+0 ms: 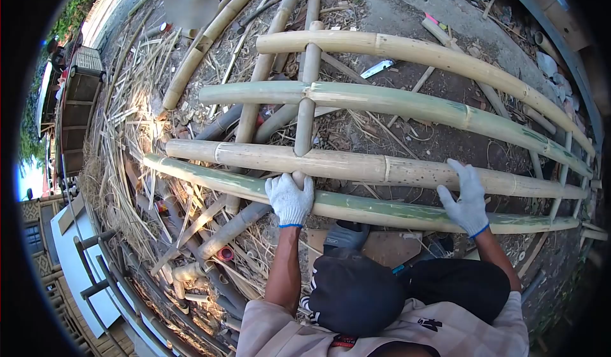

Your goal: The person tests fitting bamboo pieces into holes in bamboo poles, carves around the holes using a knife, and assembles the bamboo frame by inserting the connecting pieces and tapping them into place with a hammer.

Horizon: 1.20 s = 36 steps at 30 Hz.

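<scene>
Both hands wear white knit gloves with blue cuffs. My left hand (289,199) is closed over the nearest green-and-tan bamboo pole (363,209), beside a rounded bamboo end that shows at its fingertips. Spread fingers mark my right hand (464,199), whose palm rests by that same pole while its fingertips reach the tan bamboo pole (344,166) just beyond. Farther off lie a greenish bamboo pole (394,99) and a pale bamboo pole (433,48). A bamboo crosspiece (308,77) links the farther poles, and thinner crosspieces (560,191) join them at the right.
Bamboo shavings (137,112) and cut bamboo pieces (188,70) litter the ground. A white-and-blue object (377,69) lies beyond the poles. More dark poles (137,293) and a white panel (86,287) stand at the left. My shoe (347,235) is just below the nearest pole.
</scene>
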### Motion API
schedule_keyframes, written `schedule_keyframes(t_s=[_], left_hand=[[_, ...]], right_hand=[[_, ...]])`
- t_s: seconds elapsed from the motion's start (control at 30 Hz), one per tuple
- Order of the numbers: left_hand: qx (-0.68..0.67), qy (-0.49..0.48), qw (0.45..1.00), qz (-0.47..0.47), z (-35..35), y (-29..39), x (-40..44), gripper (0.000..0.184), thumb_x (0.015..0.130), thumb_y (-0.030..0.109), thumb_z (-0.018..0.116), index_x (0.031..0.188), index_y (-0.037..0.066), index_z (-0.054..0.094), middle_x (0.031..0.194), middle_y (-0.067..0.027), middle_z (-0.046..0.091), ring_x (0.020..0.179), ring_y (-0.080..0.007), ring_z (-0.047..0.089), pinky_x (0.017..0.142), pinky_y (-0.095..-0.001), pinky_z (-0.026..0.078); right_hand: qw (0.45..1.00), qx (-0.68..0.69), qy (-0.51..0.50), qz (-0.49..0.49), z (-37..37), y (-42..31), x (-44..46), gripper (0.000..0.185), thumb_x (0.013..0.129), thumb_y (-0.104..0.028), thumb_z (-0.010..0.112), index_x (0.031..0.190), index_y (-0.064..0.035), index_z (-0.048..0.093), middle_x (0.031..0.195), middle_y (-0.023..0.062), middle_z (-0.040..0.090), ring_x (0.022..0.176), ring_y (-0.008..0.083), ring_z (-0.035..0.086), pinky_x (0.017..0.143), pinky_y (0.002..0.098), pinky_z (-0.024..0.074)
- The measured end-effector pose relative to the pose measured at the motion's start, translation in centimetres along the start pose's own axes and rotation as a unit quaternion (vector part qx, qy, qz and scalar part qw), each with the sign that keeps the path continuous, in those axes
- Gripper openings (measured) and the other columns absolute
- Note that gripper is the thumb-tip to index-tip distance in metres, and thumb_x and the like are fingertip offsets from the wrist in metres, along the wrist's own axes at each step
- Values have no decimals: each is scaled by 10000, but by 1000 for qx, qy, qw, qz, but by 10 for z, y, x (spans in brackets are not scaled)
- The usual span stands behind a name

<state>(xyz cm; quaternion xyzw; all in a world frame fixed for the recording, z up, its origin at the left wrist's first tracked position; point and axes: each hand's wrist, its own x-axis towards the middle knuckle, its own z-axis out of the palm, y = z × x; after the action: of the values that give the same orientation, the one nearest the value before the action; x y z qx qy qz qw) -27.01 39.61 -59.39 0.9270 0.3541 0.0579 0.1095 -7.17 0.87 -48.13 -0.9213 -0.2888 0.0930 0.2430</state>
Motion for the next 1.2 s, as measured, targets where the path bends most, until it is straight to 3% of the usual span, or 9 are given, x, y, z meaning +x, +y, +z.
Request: schedule_keyframes(t_s=[0.1,0.17,0.47,0.87,0.97,1.0,1.1,1.17,1.2], left_hand=[[-8,-37,999,-13,-5,1,3,490,917,490,767,909,5,706,920,-257,753,1011,-439,694,1120,-549,415],[-1,-46,999,-10,-6,0,4,517,939,511,745,928,-4,699,874,-264,753,929,-446,722,1037,-540,478],[-20,-80,996,-19,-11,1,23,563,961,536,725,971,-26,687,827,-290,752,823,-473,755,902,-556,557],[-67,-120,990,-32,-4,-8,28,681,985,593,685,1128,-70,735,962,-322,785,1021,-450,775,1040,-500,542],[-416,-171,841,-302,15,-16,51,789,1008,651,675,1257,-96,727,1049,-283,798,1089,-416,765,1106,-495,524],[-601,-212,689,-345,1,-17,60,850,1029,674,667,1424,-78,646,1226,-237,757,1174,-380,722,1120,-500,524],[-809,74,422,-401,57,-20,76,862,1001,703,694,1498,7,586,1285,-190,700,1268,-346,639,1121,-500,520],[-856,78,365,-357,49,-17,94,932,998,788,621,1531,30,523,1382,-213,634,1205,-346,644,1089,-504,535],[-864,93,339,-360,54,-20,101,936,1000,806,595,1518,29,533,1352,-213,646,1176,-349,652,1082,-501,540]], right_hand=[[953,-76,-143,-255,29,-61,77,863,875,-387,871,1561,4,522,1397,247,620,1259,446,614,1120,525,484],[937,-86,-187,-283,75,-92,108,950,848,-467,876,1584,2,500,1377,248,621,1259,431,610,1099,531,487],[950,-137,-233,-158,166,-148,144,939,840,-419,854,1636,-91,482,1237,194,658,1080,356,683,948,490,547],[968,-94,-58,-227,174,-148,142,936,804,-521,875,1548,-47,560,1327,199,625,1275,413,587,1117,563,451],[975,-41,-38,-217,161,-172,189,910,869,-570,836,1542,-26,554,1431,252,609,1304,456,600,1139,564,474],[968,-2,29,-249,163,-181,215,882,872,-574,825,1494,0,576,1386,241,651,1290,432,624,1142,585,451],[969,-60,-40,-236,183,-214,299,960,841,-772,753,1428,-21,639,1291,221,739,1246,384,696,1147,573,449],[946,-180,-187,-193,183,-249,328,1031,807,-888,699,1393,-40,675,1241,207,779,1215,364,736,1149,583,441],[935,-220,-205,-186,190,-258,328,1158,808,-941,625,1481,1,644,1280,256,765,1184,389,741,1149,770,286]])
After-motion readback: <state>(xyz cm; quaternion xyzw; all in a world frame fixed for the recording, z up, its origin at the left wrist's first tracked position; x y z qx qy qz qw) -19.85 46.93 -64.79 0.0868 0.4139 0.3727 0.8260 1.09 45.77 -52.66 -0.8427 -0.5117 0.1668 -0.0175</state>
